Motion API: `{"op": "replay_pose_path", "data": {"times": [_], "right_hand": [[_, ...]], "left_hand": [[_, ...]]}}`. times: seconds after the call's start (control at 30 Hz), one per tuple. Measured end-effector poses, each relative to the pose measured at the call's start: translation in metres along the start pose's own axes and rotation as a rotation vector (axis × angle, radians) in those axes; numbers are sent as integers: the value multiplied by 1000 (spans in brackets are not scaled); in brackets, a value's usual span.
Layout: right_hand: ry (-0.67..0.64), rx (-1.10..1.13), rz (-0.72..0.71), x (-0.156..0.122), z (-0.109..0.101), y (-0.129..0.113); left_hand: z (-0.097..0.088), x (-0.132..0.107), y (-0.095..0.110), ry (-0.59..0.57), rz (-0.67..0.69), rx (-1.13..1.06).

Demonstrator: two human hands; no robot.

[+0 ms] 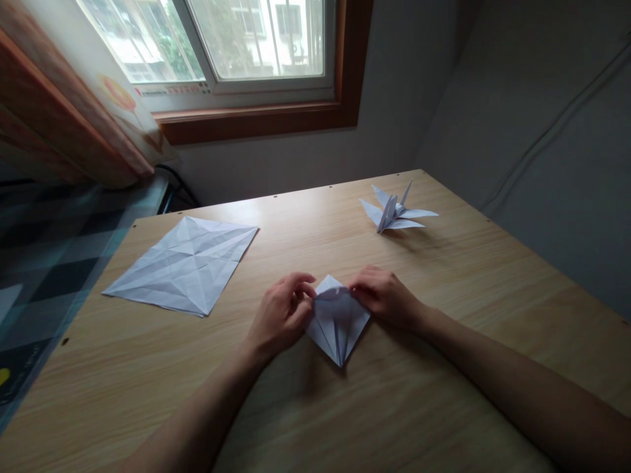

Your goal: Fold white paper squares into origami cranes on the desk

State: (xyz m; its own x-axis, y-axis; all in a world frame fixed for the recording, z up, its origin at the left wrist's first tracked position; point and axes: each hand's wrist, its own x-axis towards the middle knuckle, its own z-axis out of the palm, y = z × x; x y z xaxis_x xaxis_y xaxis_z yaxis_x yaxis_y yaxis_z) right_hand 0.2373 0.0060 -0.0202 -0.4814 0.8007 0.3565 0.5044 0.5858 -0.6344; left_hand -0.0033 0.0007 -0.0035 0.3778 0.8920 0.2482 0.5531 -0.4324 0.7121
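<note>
A diamond-shaped piece of folded white paper [340,322] lies on the table in front of me, one point towards me and several creases running to that point. Its upper layer bulges slightly near the top. My left hand [286,309] pinches the left edge between thumb and curled fingers. At the upper right edge, my right hand [387,295] is closed on the paper, its thumb mostly hidden. Beyond my right hand stands a finished white origami figure [394,213] with several pointed flaps.
Creased white sheets [182,269] lie at the left of the light wooden table [296,223]. Beside the table on the left is a checked dark cloth [54,282] under an orange curtain [69,105]. A wood-framed window [261,118] and grey walls stand behind, with a cable [557,125] on the right wall.
</note>
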Motion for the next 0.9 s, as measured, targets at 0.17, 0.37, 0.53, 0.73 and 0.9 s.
{"op": "replay_pose_path", "data": {"times": [0.17,0.37,0.53,0.73,0.9], "right_hand": [[-59,-94,-104,-5,-7,-6],[-106,-310,-23,-5,-2,-22],[-139,-355,15,-5,3,-18],[-148,-400,20,-6,4,-16],[-99,-426,188,-8,7,-26]], "left_hand": [[-1,3,2,-64,116,132],[4,-3,1,-144,311,482],[2,-6,8,-237,356,528],[4,-8,11,-273,365,507],[6,-8,9,-237,355,516]]}}
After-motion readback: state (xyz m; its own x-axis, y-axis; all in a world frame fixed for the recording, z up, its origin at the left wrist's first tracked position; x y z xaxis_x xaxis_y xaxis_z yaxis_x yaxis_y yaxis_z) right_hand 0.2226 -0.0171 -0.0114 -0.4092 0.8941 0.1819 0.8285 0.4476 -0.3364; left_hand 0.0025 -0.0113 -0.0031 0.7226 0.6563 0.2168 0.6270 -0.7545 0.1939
